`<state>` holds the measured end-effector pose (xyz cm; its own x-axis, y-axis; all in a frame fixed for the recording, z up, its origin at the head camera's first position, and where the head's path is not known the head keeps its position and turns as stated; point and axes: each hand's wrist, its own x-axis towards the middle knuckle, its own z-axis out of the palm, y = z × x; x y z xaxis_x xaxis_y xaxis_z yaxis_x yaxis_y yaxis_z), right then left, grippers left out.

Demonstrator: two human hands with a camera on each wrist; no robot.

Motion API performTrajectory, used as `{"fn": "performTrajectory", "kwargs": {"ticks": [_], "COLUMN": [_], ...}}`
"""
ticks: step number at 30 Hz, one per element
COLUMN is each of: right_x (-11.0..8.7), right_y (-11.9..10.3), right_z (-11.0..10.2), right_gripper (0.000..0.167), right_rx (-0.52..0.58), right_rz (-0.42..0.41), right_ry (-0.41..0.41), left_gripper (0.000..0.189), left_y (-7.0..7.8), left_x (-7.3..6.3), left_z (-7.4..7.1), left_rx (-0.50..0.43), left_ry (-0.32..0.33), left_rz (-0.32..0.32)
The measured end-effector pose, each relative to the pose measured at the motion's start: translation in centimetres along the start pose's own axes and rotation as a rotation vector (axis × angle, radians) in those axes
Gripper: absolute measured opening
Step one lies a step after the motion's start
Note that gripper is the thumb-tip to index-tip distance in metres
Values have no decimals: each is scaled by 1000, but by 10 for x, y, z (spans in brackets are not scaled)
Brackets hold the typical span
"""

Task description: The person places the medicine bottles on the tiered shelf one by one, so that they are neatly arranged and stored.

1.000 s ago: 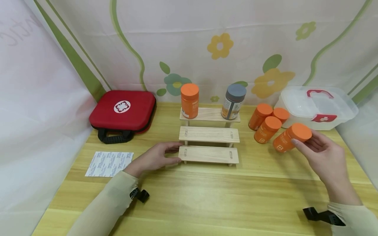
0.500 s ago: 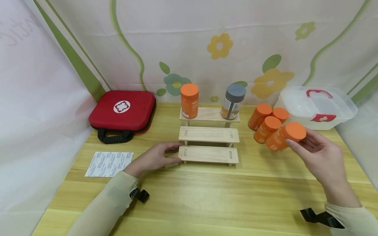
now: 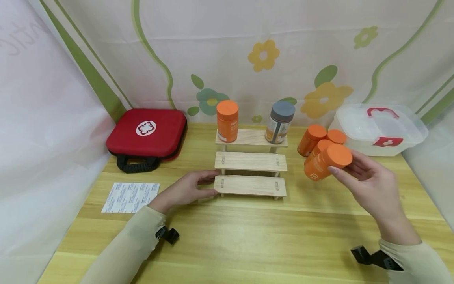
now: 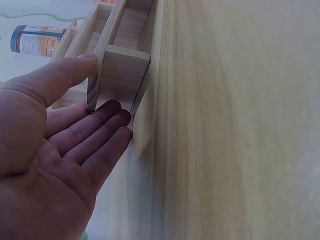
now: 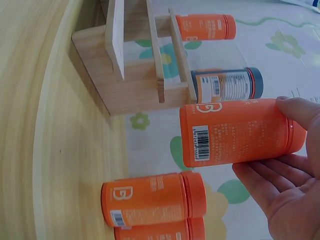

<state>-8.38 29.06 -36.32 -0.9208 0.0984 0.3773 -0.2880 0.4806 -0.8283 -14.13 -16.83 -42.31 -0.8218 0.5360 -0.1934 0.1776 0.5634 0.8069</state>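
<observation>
My right hand point(image 3: 376, 185) grips an orange bottle point(image 3: 328, 161) near its lid, tilted in the air. In the head view it partly hides one of several upright orange bottles point(image 5: 150, 200) behind it. My left hand point(image 3: 188, 188) holds the left end of the lowest step of a three-step wooden stand point(image 3: 250, 185), thumb at the front corner and index finger at the back one. Its other fingers point(image 4: 105, 155) extend beside the stand's leg. On the top step stand an orange bottle point(image 3: 227, 122) at left and a grey-lidded bottle point(image 3: 280, 123) at right.
A red first-aid case point(image 3: 147, 134) lies at the back left, its black handle toward me. In front of it is a printed white sheet point(image 3: 130, 196), close to my left forearm. At the back right stands a clear plastic box point(image 3: 379, 128) with red clasps.
My right hand has carried the orange bottle left, so that it now overlaps the front standing bottle in the head view. The left hand and the stand have stayed put.
</observation>
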Motion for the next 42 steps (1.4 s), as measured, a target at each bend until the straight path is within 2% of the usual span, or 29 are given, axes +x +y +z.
{"fn": "performTrajectory", "kwargs": {"ticks": [26, 33, 42], "right_x": [10, 13, 19], "right_y": [-30, -40, -45], "right_z": [50, 65, 90], "right_gripper": [57, 55, 59], "right_rx": [84, 78, 202], "right_rz": [-165, -157, -198], "right_ry": [-126, -158, -205], "left_gripper": [65, 65, 66], "left_y": [1, 1, 1], "left_x": [0, -1, 0], "left_z": [-1, -1, -1], "left_rx": [-13, -9, 7], "left_ry": [-10, -6, -1], "left_rz": [3, 0, 6]}}
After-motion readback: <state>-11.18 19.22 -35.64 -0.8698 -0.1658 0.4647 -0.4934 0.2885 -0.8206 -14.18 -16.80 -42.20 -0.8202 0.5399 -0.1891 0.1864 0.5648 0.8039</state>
